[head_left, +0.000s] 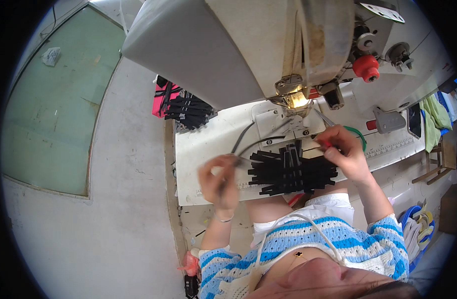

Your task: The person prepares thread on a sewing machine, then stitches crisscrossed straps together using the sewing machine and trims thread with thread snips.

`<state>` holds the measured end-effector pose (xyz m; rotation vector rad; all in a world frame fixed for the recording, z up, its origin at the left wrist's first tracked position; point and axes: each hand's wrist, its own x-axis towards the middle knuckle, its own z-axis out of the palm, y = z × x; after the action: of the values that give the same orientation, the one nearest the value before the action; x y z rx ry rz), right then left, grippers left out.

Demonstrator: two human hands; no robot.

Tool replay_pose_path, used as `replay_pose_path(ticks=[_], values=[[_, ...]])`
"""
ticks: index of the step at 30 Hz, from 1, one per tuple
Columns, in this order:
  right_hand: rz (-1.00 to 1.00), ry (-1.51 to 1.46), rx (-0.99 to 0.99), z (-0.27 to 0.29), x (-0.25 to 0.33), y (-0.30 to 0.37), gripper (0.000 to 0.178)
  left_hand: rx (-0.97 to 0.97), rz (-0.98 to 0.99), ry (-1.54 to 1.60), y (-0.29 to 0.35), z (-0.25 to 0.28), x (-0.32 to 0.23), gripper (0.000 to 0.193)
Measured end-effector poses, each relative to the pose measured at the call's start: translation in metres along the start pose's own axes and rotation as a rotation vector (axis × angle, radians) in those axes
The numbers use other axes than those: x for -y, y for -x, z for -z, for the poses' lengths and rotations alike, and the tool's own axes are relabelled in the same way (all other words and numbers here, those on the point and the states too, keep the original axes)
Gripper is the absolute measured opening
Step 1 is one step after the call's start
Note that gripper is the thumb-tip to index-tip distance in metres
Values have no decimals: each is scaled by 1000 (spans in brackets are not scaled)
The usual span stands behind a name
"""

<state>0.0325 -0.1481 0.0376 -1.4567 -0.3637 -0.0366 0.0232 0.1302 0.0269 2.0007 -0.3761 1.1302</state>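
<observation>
Head view | left hand (219, 180): fingers closed on one thin black strap (248, 135), drawn clear of the rest | right hand (342, 152): fingers pinched together on a small red-handled tool (326, 143) | black strap pile (288, 172): fanned on worktop (213, 144) between both hands, below sewing machine (248, 45), within easy reach | spare straps (188, 109) beyond the worktop's far left edge.

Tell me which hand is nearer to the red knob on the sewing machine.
The right hand. It is below the red knob, slightly to its left, by the pile of black strips. The left hand is far to the left, at the table's front edge.
</observation>
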Motion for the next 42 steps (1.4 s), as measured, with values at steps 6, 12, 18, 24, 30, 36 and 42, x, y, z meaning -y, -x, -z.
replay_pose_path(ticks=[6, 12, 18, 24, 30, 36, 42], values=[[-205, 533, 107, 9, -25, -7, 26, 19, 1038, 259, 29, 43, 110, 76], [-53, 675, 102, -13, -67, -14, 30, -57, 361, -707, 55, 36, 80, 61], [-96, 661, 148, -18, -88, -25, 32, 462, 157, -215, 56, -40, -21, 23], [-96, 558, 16, -14, -80, -25, 29, 518, 152, -286, 66, -76, -28, 27], [-352, 485, 233, -7, -69, -28, 32, 598, 197, -217, 67, -81, -19, 25], [-193, 523, 259, 3, -90, -29, 33, 577, 185, -180, 68, -79, -19, 25], [-140, 561, 106, 2, -101, -29, 36, 592, 130, -245, 64, -79, -25, 29]])
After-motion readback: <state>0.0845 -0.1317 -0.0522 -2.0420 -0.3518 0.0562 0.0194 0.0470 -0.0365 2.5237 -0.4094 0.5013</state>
